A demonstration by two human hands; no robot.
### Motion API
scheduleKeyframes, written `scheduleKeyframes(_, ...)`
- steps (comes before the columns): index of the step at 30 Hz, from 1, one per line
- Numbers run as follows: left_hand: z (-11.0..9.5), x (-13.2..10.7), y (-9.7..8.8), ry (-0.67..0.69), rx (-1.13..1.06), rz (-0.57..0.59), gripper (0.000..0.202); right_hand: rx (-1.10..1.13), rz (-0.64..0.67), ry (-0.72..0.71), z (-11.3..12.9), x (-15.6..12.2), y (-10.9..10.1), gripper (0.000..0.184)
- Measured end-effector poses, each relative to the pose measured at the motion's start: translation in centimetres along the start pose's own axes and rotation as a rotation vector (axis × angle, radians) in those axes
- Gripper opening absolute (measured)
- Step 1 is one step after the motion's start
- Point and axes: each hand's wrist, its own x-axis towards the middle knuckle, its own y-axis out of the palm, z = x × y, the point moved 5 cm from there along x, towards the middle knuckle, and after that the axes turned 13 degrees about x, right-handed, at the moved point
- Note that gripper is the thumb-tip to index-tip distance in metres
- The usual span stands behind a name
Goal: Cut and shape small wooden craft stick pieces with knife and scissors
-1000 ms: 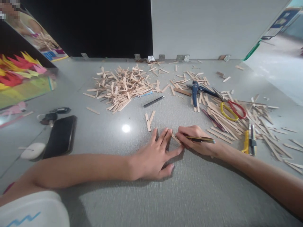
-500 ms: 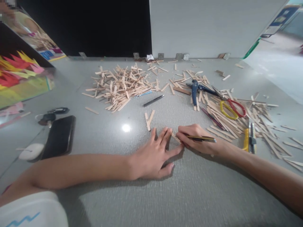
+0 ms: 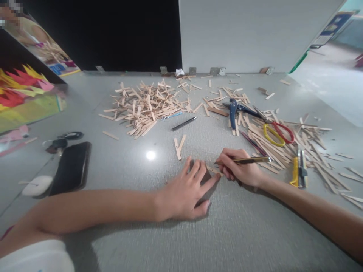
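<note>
Pinning the stick [image 3: 213,170] flat should stop it slipping — left hand [image 3: 185,194] spread wide, fingertips [image 3: 217,176] at the stick's ends. Right hand [image 3: 241,169], curled round a pencil [image 3: 252,160] beside the stick, should press lightly.

Keys [image 3: 59,143] lie at nine o'clock on the tabletop [image 3: 170,245], just beyond a dark phone [image 3: 70,168]; a black panel [image 3: 113,34] stands at eleven.

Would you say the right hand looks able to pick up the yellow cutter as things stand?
Probably yes: the yellow cutter lies uncovered just beyond the right forearm. The right hand would likely need to put down the writing tool first.
</note>
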Motion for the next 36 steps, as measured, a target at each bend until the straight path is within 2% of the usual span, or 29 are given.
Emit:
scheduleKeyframes(3,-0.2,-0.2,-0.2,-0.014,-0.002,-0.072,0.067,-0.054,-0.015,-0.051,0.4,0.0,0.0,0.043)
scheduleKeyframes(5,-0.4,-0.4,-0.3,-0.015,0.009,-0.164,0.061,-0.071,-0.03,-0.067,0.5,-0.1,0.1,0.041)
scheduleKeyframes(10,-1.8,-1.4,-1.4,0.208,0.089,-0.53,0.037,-0.081,-0.073,-0.06,0.2,-0.2,0.0,0.036)
scheduleKeyframes(12,-1.8,-1.5,-1.6,0.206,0.091,-0.574,0.029,-0.082,-0.089,-0.061,0.1,-0.3,0.0,0.035)
scheduleKeyframes(14,-1.4,-1.4,-1.4,0.103,0.085,-0.516,0.028,-0.078,-0.095,-0.066,0.0,-0.3,-0.1,0.035)
scheduleKeyframes(16,-0.8,-1.2,-0.9,-0.027,0.065,-0.405,0.038,-0.071,-0.096,-0.074,0.1,-0.3,0.0,0.035)
scheduleKeyframes(18,-0.5,-1.0,-0.4,-0.09,0.04,-0.312,0.049,-0.06,-0.098,-0.083,0.1,-0.4,0.0,0.035)
scheduleKeyframes(24,0.1,-0.6,0.3,-0.027,-0.038,-0.19,0.054,-0.125,-0.066,-0.128,0.4,-0.5,0.1,0.034)
scheduleKeyframes(29,0.4,-0.5,0.5,0.002,-0.101,-0.105,0.046,-0.13,-0.048,-0.146,0.4,-0.5,0.1,0.026)
scheduleKeyframes(33,0.5,-0.5,0.6,-0.007,-0.116,-0.089,0.055,-0.171,-0.053,-0.154,0.6,-0.4,0.3,0.02)
scheduleKeyframes(36,0.4,-0.4,0.7,-0.007,-0.118,-0.084,0.06,-0.215,-0.046,-0.183,0.8,-0.4,0.6,0.023)
